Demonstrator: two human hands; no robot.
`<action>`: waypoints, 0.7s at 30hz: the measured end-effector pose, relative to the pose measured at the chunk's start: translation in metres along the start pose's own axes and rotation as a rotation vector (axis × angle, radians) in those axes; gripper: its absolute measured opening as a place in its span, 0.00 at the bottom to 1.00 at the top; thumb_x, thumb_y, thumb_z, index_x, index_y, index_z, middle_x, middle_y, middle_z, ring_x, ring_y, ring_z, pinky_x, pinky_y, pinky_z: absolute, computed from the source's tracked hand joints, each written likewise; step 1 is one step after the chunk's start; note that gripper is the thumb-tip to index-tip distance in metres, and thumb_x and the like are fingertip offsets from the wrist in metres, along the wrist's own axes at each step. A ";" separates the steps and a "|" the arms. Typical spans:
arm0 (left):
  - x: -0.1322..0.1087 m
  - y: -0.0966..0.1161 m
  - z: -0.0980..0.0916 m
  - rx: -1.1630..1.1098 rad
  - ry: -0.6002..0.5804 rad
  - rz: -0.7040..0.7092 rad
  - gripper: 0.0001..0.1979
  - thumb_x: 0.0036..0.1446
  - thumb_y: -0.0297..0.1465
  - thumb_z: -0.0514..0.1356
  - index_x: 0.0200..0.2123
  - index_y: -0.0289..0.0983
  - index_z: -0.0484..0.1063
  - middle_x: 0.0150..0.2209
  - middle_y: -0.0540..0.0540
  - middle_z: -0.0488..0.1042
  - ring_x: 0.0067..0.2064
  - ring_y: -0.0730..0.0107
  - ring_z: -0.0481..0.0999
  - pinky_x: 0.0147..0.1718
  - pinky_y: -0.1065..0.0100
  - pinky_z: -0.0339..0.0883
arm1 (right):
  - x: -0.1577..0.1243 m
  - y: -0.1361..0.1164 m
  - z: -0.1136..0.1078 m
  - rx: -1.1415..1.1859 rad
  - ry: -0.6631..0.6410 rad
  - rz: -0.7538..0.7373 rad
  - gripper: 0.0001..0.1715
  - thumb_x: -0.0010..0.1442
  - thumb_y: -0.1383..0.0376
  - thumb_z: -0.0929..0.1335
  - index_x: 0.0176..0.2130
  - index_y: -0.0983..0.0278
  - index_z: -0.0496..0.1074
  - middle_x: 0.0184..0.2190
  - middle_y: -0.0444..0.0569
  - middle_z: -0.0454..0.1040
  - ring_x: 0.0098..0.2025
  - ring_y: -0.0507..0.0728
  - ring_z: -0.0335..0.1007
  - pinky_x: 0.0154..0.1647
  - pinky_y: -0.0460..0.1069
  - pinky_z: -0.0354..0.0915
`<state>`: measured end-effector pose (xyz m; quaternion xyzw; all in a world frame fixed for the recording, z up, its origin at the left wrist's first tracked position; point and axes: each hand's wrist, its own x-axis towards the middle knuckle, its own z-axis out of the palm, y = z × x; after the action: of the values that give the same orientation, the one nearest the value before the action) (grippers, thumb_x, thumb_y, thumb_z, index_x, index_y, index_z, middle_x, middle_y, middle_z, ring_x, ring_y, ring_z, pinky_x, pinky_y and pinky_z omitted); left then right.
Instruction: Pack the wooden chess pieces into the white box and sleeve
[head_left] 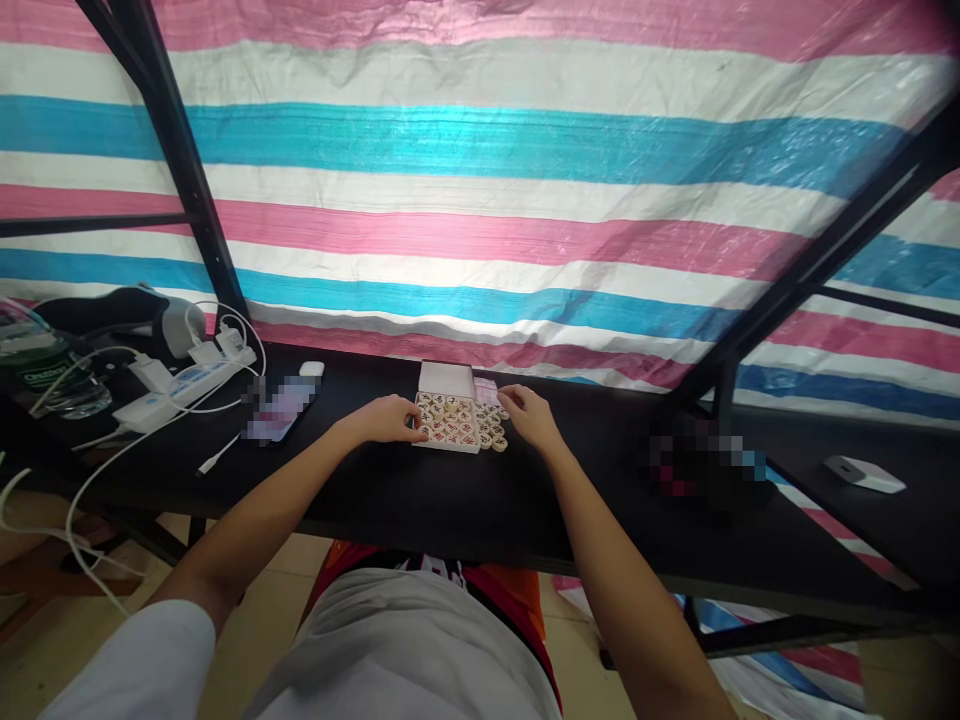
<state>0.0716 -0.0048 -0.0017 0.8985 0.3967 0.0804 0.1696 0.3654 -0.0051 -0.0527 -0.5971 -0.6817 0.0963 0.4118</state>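
A small white box [448,381] sits on the black table [420,500], filled with several round wooden game pieces [448,420] marked in red and black. A few more pieces [491,438] lie loose at the box's right side. My left hand [390,418] rests at the box's left edge, fingers curled against it. My right hand [527,412] hovers at the right of the box over the loose pieces, fingers bent in a pinch; what they hold is too small to make out.
A white power strip [184,385] with plugs and white cables lies at the left, with a plastic water bottle [41,372] beyond it. A blurred phone-like item [279,408] and a small white object [311,368] lie left of the box. A white device [864,473] sits at the far right.
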 end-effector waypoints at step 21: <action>0.006 0.004 0.016 -0.002 0.287 0.095 0.20 0.58 0.43 0.53 0.48 0.38 0.71 0.30 0.49 0.72 0.32 0.70 0.71 0.35 0.72 0.61 | -0.009 -0.036 0.002 0.289 -0.104 0.019 0.21 0.52 0.53 0.67 0.42 0.63 0.69 0.28 0.44 0.74 0.29 0.53 0.69 0.32 0.48 0.64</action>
<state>0.0831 -0.0066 -0.0145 0.8953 0.3740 0.2164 0.1084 0.3373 -0.0226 -0.0352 -0.5321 -0.6756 0.2281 0.4565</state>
